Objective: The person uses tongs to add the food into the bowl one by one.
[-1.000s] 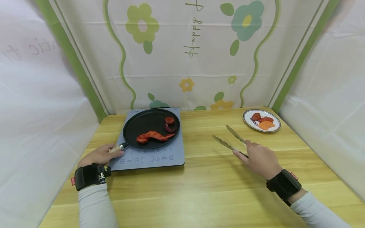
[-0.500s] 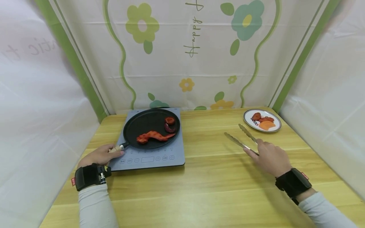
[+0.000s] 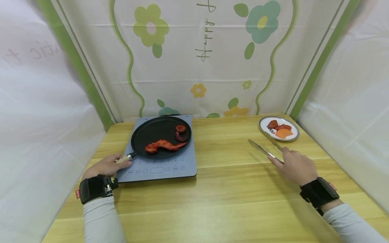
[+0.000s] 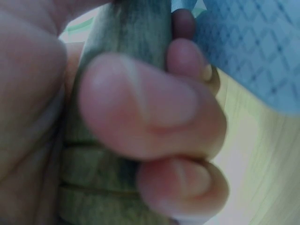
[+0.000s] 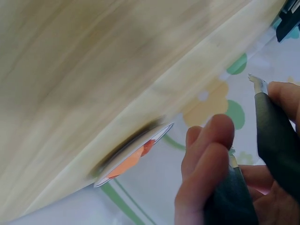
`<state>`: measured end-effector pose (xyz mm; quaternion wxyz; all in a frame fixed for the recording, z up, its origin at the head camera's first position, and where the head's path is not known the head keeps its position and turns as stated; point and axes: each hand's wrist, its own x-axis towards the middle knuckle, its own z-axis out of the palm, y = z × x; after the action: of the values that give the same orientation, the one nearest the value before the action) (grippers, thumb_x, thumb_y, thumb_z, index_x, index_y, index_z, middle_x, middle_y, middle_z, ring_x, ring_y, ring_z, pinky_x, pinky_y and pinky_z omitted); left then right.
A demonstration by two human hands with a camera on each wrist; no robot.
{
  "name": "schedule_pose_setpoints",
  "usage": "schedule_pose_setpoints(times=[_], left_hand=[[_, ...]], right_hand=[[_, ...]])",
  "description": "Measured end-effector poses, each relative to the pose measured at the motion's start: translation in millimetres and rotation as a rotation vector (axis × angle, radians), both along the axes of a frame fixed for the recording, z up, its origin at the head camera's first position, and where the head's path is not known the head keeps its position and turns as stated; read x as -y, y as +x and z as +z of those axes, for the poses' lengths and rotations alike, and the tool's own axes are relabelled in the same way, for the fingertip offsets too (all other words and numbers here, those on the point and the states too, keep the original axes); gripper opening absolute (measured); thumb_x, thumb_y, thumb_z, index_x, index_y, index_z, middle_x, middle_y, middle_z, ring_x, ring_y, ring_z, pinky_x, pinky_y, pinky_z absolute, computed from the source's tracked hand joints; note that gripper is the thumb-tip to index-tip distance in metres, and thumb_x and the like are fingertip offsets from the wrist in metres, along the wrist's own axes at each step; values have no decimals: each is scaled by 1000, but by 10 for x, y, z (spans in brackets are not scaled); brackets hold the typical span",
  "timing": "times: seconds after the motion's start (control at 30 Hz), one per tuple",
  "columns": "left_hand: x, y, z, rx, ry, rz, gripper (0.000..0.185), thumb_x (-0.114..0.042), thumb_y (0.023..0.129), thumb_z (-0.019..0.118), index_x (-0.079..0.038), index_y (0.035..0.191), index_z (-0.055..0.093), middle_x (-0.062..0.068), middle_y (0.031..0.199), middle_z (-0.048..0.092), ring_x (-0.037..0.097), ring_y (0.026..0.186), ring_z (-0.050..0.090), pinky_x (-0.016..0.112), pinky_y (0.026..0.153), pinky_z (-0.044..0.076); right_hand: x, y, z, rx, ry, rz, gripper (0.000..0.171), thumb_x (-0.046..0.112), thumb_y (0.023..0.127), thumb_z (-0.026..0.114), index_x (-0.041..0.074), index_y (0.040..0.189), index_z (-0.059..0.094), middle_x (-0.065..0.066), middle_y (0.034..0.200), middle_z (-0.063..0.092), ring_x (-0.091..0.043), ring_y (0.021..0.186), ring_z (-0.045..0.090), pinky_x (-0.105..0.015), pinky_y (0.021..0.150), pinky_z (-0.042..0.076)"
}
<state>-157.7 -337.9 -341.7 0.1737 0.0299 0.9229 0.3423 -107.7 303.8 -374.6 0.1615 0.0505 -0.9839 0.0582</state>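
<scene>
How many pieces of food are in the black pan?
3: a long red piece at the middle of the pan, and a round piece and a dark curled piece by its right edge.

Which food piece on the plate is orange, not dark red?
The orange wedge at the plate's near edge; the other two pieces behind it are dark red.

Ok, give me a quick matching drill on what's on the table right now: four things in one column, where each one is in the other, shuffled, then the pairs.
Things:
1. frying pan
2. tongs
3. white plate
4. long red piece of food

Places:
A. back right corner of the table
B. inside the pan, near its front
C. on the blue induction cooker, handle gripped by the left hand
D. held by the right hand, tips open and close to the plate

Pairs: 1-C, 2-D, 3-A, 4-B
</scene>
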Motion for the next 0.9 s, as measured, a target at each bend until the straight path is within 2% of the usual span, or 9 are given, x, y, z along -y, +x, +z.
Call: schedule_pose_setpoints(times=[0.17, 0.5, 0.9], left_hand=[[10, 7, -4, -4, -11, -1, 30, -32, 104, 65, -4, 102, 55, -3, 62, 42, 14, 55, 43, 29, 55, 40], [14, -7, -11, 4, 6, 12, 30, -33, 104, 66, -5, 98, 55, -3, 61, 42, 13, 54, 43, 28, 53, 39], [5, -1, 2, 2, 9, 4, 30, -32, 104, 66, -4, 102, 55, -3, 62, 42, 13, 55, 42, 28, 54, 39]], right_hand=[[-75, -22, -13, 14, 1, -17, 59, 47, 99, 70, -12, 102, 66, -24, 71, 66, -30, 50, 58, -41, 41, 39], [-256, -86, 45, 151, -44, -98, 66, 58, 104, 58, -8, 96, 61, -24, 71, 62, -32, 54, 58, -44, 44, 39], [-476, -190, 91, 246, -43, -147, 76, 63, 106, 49, -12, 99, 58, -30, 74, 61, -39, 59, 60, -48, 47, 42]])
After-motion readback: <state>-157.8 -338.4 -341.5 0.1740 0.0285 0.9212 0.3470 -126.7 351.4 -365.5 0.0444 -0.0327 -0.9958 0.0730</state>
